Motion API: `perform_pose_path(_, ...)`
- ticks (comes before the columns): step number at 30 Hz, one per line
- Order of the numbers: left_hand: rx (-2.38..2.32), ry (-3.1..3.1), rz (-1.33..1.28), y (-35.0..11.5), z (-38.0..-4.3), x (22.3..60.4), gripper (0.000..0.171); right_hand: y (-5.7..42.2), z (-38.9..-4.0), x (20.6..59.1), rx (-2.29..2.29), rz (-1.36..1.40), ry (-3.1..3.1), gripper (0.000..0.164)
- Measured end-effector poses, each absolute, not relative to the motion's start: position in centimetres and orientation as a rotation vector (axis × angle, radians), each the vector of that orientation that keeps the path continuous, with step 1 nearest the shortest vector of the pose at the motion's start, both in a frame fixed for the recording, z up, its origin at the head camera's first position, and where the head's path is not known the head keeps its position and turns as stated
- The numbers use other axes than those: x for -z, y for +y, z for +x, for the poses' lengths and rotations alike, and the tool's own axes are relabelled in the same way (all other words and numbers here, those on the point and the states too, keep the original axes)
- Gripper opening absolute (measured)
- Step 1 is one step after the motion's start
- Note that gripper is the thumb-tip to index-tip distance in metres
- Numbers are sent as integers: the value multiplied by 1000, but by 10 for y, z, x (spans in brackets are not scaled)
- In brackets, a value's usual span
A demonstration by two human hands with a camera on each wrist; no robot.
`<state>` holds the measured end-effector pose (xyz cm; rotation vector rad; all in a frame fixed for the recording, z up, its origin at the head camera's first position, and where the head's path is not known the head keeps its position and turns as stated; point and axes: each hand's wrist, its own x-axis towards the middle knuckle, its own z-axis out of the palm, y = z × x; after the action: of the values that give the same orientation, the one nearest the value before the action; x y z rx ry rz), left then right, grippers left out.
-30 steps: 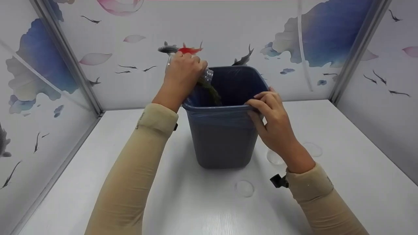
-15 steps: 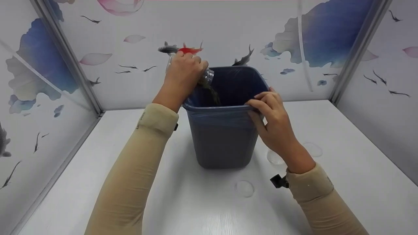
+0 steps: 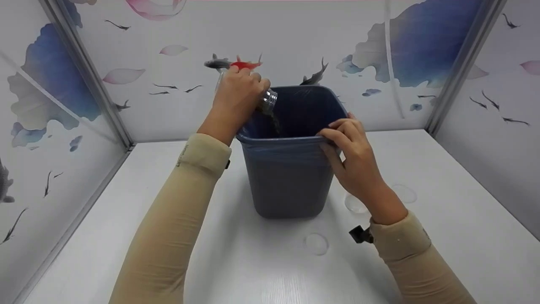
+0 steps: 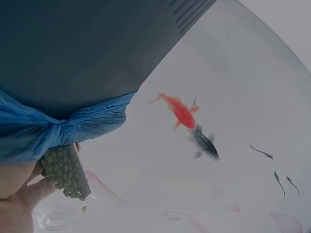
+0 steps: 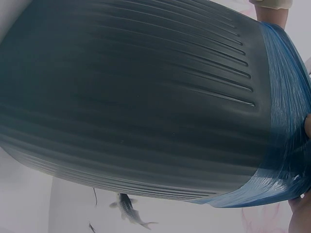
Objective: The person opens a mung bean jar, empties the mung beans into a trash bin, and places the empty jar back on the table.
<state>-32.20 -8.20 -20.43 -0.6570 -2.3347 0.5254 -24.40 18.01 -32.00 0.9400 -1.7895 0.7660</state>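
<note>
My left hand grips a clear plastic jar, tilted mouth-down over the left rim of a grey bin. Green mung beans fill the neck end of the jar in the left wrist view, and a thin stream falls from its mouth in the head view. A blue bag lines the bin and is folded over its rim. My right hand pinches the bin's front right rim and the bag, thumb outside. Where the beans land inside the bin is hidden.
A clear ring-like disc lies in front of the bin. Another clear round piece sits by my right wrist, and a faint clear ring lies farther right. Printed panels enclose the white table.
The stream of beans from the jar has thinned, and the jar's mouth has shifted very slightly to the right. My right hand and the bin have stayed put.
</note>
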Motion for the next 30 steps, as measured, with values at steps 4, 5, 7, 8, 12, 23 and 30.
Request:
perform_pose_path(4, -538, -2339, -660, -82, -322, 204, 17, 180, -244, 320, -763, 939, -1790, 21)
perform_pose_path(5, -537, -2340, -661, -82, -322, 204, 18, 180, -244, 320, -763, 941, -1789, 21)
perform_pose_path(7, -537, -2339, -664, -82, -322, 204, 19, 180, -244, 320, -767, 943, -1787, 21)
perform_pose_path(8, -538, -2338, -666, -82, -321, 204, 19, 180, -244, 320, -768, 943, -1786, 21)
perform_pose_path(12, -551, -2333, -672, -82, -321, 204, 20, 180, -244, 320, -764, 941, -1786, 21)
perform_pose_path(23, -593, -2301, -684, -79, -320, 203, 21, 181, -244, 320, -766, 940, -1801, 22)
perform_pose_path(30, -620, -2296, -690, -79, -320, 202, 19, 180, -243, 320, -771, 938, -1796, 23)
